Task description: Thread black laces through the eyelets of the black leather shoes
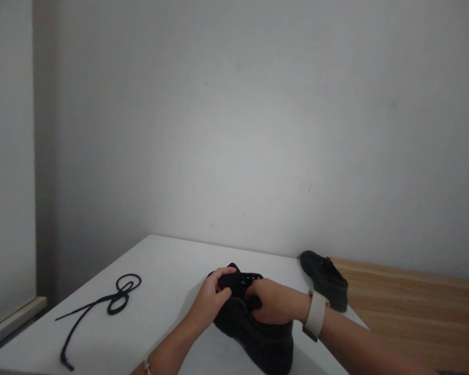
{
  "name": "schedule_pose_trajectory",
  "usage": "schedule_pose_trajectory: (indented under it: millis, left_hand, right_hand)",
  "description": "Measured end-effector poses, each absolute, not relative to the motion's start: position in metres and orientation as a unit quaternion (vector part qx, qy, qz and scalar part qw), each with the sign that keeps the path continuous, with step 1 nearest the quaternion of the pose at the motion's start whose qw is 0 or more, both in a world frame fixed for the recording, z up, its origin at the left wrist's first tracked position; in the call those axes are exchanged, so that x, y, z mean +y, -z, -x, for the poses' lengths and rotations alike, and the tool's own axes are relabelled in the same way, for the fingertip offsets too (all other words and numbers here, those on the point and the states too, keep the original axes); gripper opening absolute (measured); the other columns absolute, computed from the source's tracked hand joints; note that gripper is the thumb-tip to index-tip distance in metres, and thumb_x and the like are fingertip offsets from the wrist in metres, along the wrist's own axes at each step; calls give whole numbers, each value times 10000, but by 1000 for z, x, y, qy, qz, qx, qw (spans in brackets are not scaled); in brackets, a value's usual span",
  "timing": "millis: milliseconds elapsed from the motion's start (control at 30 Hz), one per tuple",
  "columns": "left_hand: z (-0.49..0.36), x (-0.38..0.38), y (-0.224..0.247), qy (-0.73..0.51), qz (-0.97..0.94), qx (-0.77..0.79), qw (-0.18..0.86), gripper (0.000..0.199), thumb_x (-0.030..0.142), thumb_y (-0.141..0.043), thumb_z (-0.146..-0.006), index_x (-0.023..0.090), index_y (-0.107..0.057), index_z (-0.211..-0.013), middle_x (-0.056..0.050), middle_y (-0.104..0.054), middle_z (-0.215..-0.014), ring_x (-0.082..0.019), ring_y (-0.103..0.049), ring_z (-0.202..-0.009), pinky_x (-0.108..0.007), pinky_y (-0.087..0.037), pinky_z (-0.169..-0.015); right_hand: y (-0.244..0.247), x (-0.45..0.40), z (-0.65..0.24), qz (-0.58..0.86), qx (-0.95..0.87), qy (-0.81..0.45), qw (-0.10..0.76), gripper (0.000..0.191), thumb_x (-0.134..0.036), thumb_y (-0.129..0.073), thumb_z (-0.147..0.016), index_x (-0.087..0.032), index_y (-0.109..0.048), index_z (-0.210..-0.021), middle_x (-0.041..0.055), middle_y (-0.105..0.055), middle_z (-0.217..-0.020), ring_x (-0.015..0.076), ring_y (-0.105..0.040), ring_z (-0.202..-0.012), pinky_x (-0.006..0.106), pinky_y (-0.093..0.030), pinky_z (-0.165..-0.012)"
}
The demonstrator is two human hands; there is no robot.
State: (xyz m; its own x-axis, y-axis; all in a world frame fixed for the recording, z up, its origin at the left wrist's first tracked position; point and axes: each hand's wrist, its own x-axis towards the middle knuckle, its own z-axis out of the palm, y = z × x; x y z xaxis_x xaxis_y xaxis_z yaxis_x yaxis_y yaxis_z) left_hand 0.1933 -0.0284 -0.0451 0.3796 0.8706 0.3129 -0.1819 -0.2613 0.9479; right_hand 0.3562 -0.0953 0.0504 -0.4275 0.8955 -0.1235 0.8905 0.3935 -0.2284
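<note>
A black shoe point(258, 338) with no lace visible in its eyelets lies on the white table point(172, 260), its opening toward the camera. My left hand point(213, 297) is closed on the shoe's tongue and upper at its left side. My right hand point(275, 301), with a pale watch band on the wrist, reaches into the shoe's opening; its fingertips are hidden inside, so what they hold cannot be made out. A loose black shoelace point(117, 298) lies looped on the table's left part.
A second black shoe point(324, 278) stands at the table's back right edge. Beyond it is a wooden surface point(410, 307). A plain wall point(234, 130) rises behind the table.
</note>
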Motion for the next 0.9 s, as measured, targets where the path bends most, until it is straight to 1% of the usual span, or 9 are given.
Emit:
schedule_pose_trajectory:
  millis: [67, 167, 267, 333, 467, 567, 733, 800, 900]
  left_hand:
    - [-194, -28, 46, -490, -631, 276, 535, 528, 175, -495, -597, 131, -584, -1116, -73, -654, -943, -206, -598, -823, -304, -449, -714]
    - [-194, -27, 48, -498, -634, 284, 519, 513, 173, -498, -599, 139, -602, -1100, -72, -653, -958, -208, -598, -821, -315, -451, -732]
    - [-192, -27, 48, -500, -644, 277, 509, 516, 163, -501, -601, 148, -610, -1106, -50, -647, -881, -200, -589, -786, -318, -451, -745]
    - [-191, -28, 47, -494, -649, 268, 513, 526, 155, -500, -603, 152, -611, -1116, -38, -638, -828, -195, -582, -766, -314, -450, -751]
    - [-189, -31, 45, -485, -648, 261, 527, 542, 151, -500, -599, 166, -608, -1130, -31, -634, -795, -196, -581, -764, -306, -447, -744]
    - [-189, -30, 43, -478, -642, 253, 544, 549, 162, -499, -595, 166, -594, -1136, -33, -643, -822, -190, -580, -764, -295, -438, -721]
    - [-187, -19, 33, -434, -643, 244, 582, 561, 156, -485, -537, 135, -612, -1083, -54, -673, -875, -182, -590, -732, -272, -413, -636]
    - [-184, -12, 26, -413, -662, 243, 576, 567, 134, -482, -517, 132, -638, -1062, -63, -688, -905, -186, -600, -742, -266, -409, -626]
    - [-182, 2, 18, -386, -700, 227, 556, 570, 98, -477, -496, 132, -677, -1028, -68, -705, -939, -205, -618, -804, -270, -426, -668]
  right_hand:
    - [-52, -97, -358, 538, -833, -130, -1, 212, -161, -554, -675, -165, -728, -795, 58, -730, -740, 152, -608, -628, 211, -395, -528]
    - [-42, -95, -355, 575, -812, -94, 39, 228, -109, -530, -674, -153, -738, -756, 70, -735, -734, 148, -609, -623, 210, -375, -521]
    - [-27, -88, -347, 598, -796, -58, 81, 223, -69, -519, -677, -120, -734, -707, 99, -730, -697, 142, -587, -590, 217, -351, -511]
    - [-21, -84, -341, 592, -800, -54, 82, 198, -79, -532, -698, -100, -729, -694, 119, -726, -685, 142, -569, -572, 221, -340, -501]
    - [-20, -79, -334, 568, -820, -48, 56, 203, -82, -527, -739, -77, -728, -709, 140, -726, -704, 143, -563, -574, 226, -344, -509]
    - [-25, -77, -336, 564, -823, -61, 39, 195, -96, -534, -750, -85, -726, -716, 122, -721, -699, 140, -562, -572, 220, -347, -500]
    - [-47, -84, -344, 504, -851, -131, -70, 246, -160, -477, -835, -136, -719, -799, 69, -704, -730, 136, -572, -617, 223, -406, -558]
    - [-60, -90, -347, 476, -865, -128, -96, 227, -137, -493, -823, -150, -717, -857, 64, -702, -784, 142, -588, -667, 230, -427, -603]
    - [-74, -100, -349, 463, -879, -71, -88, 195, -132, -621, -728, -162, -719, -894, 75, -694, -919, 157, -609, -738, 231, -435, -623]
